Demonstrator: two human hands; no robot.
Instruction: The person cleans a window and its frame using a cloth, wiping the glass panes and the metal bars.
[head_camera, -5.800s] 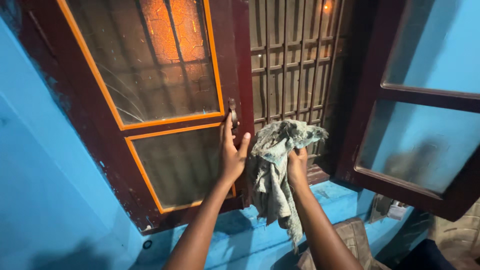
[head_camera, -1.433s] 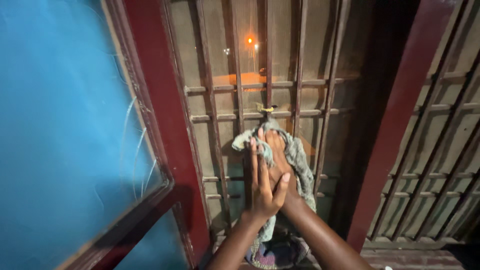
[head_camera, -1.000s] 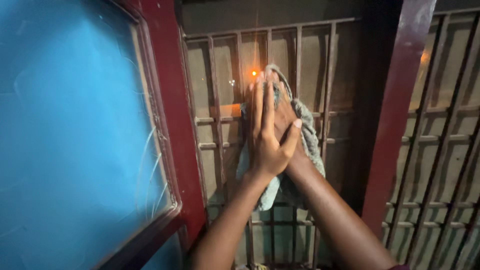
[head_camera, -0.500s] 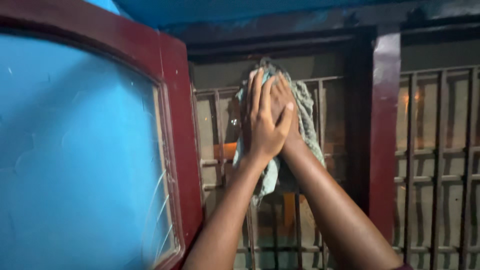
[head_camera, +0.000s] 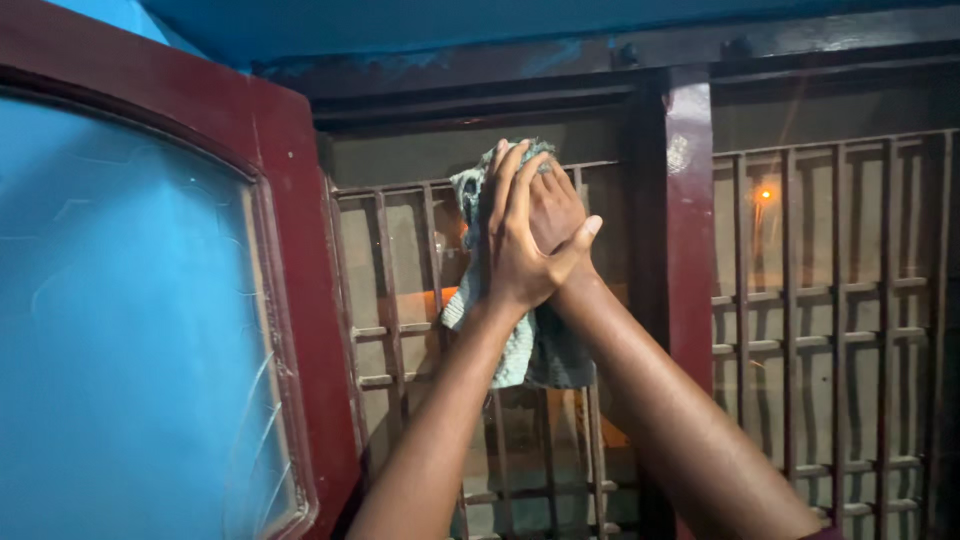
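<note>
Head view: mid-wipe at top of window bars (head_camera: 400, 330), centre frame. Right hand (head_camera: 553, 205) presses cloth (head_camera: 520, 345) flat on the bars; left hand (head_camera: 520, 250) stacked over it, fingers spread, nothing pinched. Next stroke needs firm, even pressure along each bar.

pale green cloth (head_camera: 508, 350), dark red window frame (head_camera: 688, 230), rusty brown grille (head_camera: 400, 300)

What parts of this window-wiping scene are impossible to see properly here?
- Head view: the right hand is mostly covered by the left hand, so its grip on the cloth is hidden.
- The grille bars behind the cloth are hidden by it.
- The open shutter is cut off by the left edge.
- Outdoors is dark; only a small orange light shows.
</note>
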